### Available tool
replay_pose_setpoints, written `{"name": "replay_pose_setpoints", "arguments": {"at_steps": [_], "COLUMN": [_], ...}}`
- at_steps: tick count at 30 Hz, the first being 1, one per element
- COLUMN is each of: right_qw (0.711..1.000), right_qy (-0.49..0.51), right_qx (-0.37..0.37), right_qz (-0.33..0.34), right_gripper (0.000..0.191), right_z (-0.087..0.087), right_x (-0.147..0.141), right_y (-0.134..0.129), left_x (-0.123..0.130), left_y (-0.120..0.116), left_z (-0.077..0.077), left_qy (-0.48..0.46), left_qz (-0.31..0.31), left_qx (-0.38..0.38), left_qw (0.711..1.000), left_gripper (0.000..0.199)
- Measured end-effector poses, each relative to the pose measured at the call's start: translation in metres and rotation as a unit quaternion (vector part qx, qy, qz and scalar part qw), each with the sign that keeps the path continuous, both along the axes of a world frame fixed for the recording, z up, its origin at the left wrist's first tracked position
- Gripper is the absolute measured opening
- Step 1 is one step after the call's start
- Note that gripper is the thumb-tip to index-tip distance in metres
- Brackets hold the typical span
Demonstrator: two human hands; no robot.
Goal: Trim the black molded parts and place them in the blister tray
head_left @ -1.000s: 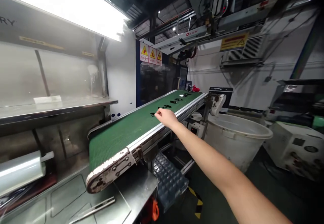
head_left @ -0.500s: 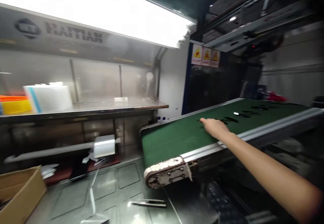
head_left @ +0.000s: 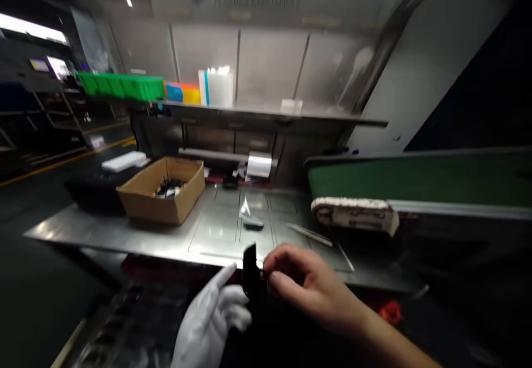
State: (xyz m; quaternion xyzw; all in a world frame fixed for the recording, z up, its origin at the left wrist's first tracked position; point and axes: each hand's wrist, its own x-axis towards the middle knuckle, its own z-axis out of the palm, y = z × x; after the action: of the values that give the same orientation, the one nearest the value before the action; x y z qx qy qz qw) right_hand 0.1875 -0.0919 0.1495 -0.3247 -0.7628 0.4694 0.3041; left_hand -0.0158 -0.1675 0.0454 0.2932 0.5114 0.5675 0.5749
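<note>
My bare right hand [head_left: 310, 282] pinches a small dark part [head_left: 250, 268], black and flat, between thumb and fingertips, in front of the bench's near edge. Close to its left side is my left hand [head_left: 214, 315] in a white glove, index finger stretched out and the other fingers loosely curled, with nothing in it. Whether the glove touches the part I cannot tell. On the steel bench [head_left: 220, 235] beyond lies another dark piece [head_left: 252, 225] beside a strip of clear film. A pair of tweezers [head_left: 310, 234] rests to its right.
A cardboard box [head_left: 152, 208] with several dark pieces stands at the bench's left. The green conveyor belt [head_left: 415, 182] runs along the right. A film roll [head_left: 259, 165] sits at the back, under a shelf [head_left: 270, 114] with a green bin [head_left: 120, 86].
My right hand has come from the conveyor belt to in front of the bench with the dark part. My gloved left hand has entered view. The camera has turned left.
</note>
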Motion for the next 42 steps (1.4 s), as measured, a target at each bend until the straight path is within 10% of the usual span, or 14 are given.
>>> {"name": "replay_pose_setpoints", "arguments": {"at_steps": [6,14,29,42], "right_qw": [0.999,1.000,0.980,0.972], "right_qy": [-0.041,-0.026,0.140,0.172], "right_qx": [0.014,-0.013,-0.089,-0.126], "right_qz": [0.025,-0.006,-0.113,-0.098], "right_gripper": [0.008,0.009,0.021,0.019], "right_z": [-0.028,-0.074,-0.104,-0.117], "right_x": [-0.004,0.037,0.106,0.096], "right_y": [-0.010,-0.023,-0.074,-0.069], "left_x": [0.003,0.044,0.097,0.101], "left_y": [-0.007,-0.010,-0.028,-0.022], "left_z": [-0.008,-0.033,-0.032,-0.017], "left_qy": [-0.297,-0.314,-0.250,-0.293], "left_qz": [-0.154,-0.195,-0.297,-0.251], "left_qx": [0.111,0.038,-0.186,-0.144], "left_qw": [0.936,0.929,0.903,0.911], "left_gripper": [0.045,0.043,0.062,0.047]}}
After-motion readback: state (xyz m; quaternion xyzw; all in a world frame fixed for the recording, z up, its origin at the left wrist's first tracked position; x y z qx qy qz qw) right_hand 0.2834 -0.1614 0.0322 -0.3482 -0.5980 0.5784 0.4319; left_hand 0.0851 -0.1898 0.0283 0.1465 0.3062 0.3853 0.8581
